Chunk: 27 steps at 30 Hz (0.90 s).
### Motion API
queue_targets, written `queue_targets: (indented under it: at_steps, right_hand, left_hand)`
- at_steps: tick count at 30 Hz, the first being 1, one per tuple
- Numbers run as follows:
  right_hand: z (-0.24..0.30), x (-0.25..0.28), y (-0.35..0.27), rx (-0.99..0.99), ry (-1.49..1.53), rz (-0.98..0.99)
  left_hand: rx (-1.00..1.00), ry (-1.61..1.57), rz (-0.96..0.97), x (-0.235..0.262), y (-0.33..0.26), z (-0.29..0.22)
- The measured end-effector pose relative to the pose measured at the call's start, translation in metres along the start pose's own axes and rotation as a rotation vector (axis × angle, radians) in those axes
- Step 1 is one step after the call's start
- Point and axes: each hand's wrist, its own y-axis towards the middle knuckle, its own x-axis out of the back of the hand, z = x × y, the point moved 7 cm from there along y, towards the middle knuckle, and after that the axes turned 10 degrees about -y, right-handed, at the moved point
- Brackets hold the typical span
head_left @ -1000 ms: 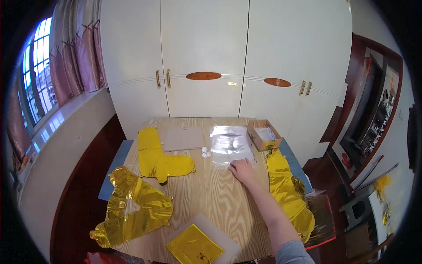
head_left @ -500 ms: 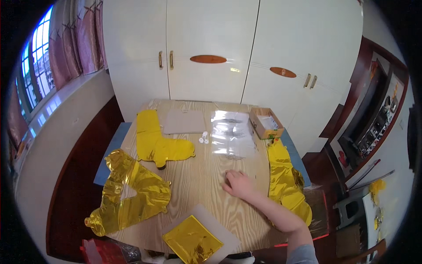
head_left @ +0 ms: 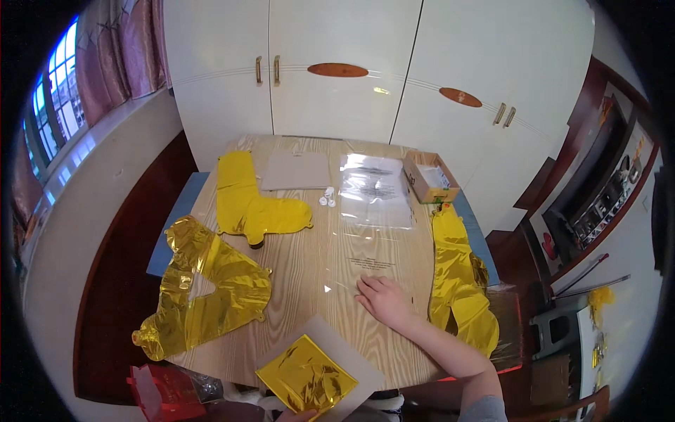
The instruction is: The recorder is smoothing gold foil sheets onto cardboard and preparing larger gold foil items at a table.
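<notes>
I can't tell either grip: right hand (head_left: 385, 302) on clear sleeve (head_left: 370, 264), left hand (head_left: 298, 416) at gold foil (head_left: 307, 371). Light pressure could let the sleeve slip.

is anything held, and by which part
Left hand: at near corner of folded shiny gold foil square. Right hand: at near edge of clear rectangular plastic sheet. Both grips unclear.
</notes>
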Motion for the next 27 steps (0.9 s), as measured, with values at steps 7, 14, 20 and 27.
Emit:
queue_targets:
  at_steps: [7, 14, 20, 27]
  right_hand:
    - [-0.011, 0.003, 0.003, -0.184, 0.297, 0.158]
    - [-0.012, -0.004, 0.003, -0.185, 0.401, 0.292]
    - [0.024, 0.010, 0.006, -0.057, 0.280, 0.366]
    - [0.051, 0.007, 0.013, -0.094, 0.513, 0.510]
  left_hand:
    - [0.148, -0.484, -0.052, -0.031, -0.012, -0.026]
    - [-0.165, 0.130, -0.045, -0.013, -0.020, -0.038]
    - [-0.204, 0.244, 0.037, -0.008, -0.028, -0.039]
    - [-0.248, 0.031, -0.098, -0.038, -0.020, -0.049]
